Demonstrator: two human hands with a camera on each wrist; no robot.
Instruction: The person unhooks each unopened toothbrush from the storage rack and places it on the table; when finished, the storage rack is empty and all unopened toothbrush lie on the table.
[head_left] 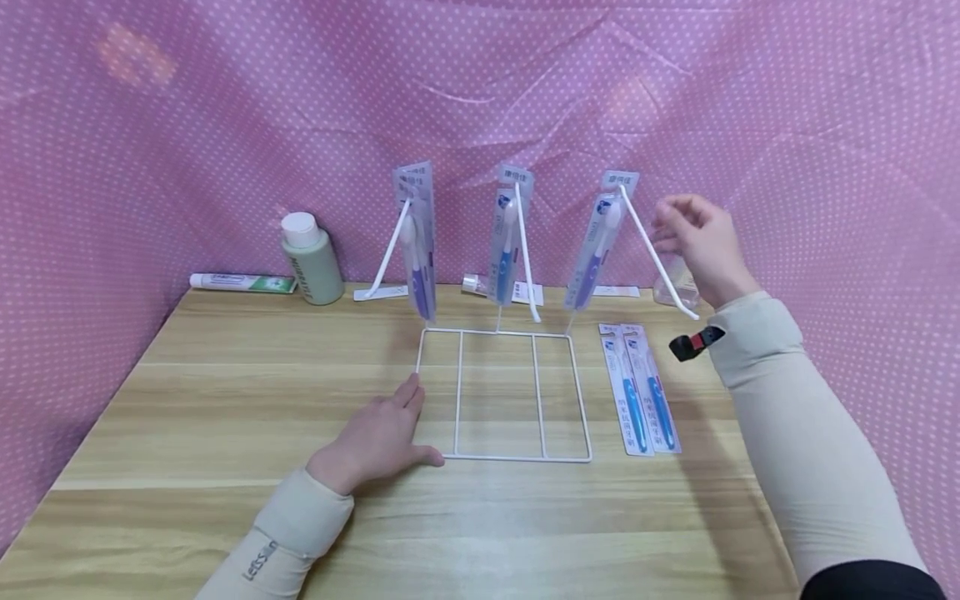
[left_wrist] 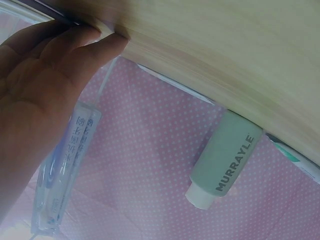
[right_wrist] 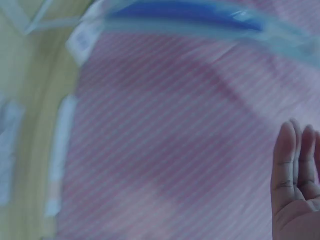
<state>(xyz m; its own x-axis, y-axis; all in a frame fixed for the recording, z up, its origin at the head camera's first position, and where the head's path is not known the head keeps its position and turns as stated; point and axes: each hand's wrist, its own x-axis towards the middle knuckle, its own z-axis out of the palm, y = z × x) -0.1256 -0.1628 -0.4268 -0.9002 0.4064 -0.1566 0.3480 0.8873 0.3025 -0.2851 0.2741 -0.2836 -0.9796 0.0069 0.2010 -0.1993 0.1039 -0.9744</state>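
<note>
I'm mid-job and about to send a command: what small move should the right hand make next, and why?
Probably lower the right hand to the rightmost packaged toothbrush on the table. That hand looks empty, and two blue-handled packs lie beside the wire rack. A matching blue toothbrush hangs at the middle hook, so these may belong there.

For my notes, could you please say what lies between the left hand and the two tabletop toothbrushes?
The head view shows the rack's base, then bare tabletop.
</note>
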